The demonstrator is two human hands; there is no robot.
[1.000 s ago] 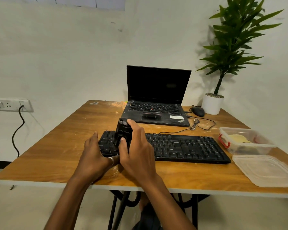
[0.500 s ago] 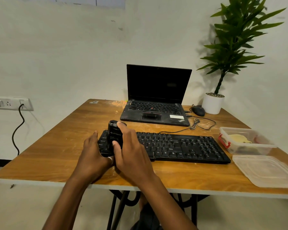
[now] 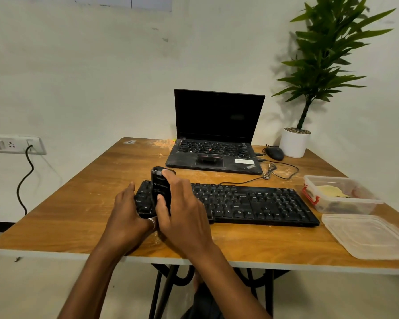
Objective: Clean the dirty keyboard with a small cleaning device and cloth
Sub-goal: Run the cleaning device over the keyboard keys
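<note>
you're at the sweeping step: your right hand (image 3: 182, 217) grips the cleaner (image 3: 160, 189) upright on the keyboard (image 3: 251, 203) end under your flat, steadying left hand (image 3: 127, 215); next, i'd work it rightward across the keys.

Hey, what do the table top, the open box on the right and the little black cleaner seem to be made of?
Table top: wood or wood-look laminate, glossy; grain streaks and scuffs show.
Open box: clear plastic; see-through walls, red clip.
Cleaning device, held by the right hand: probably hard black plastic, slight sheen.
</note>
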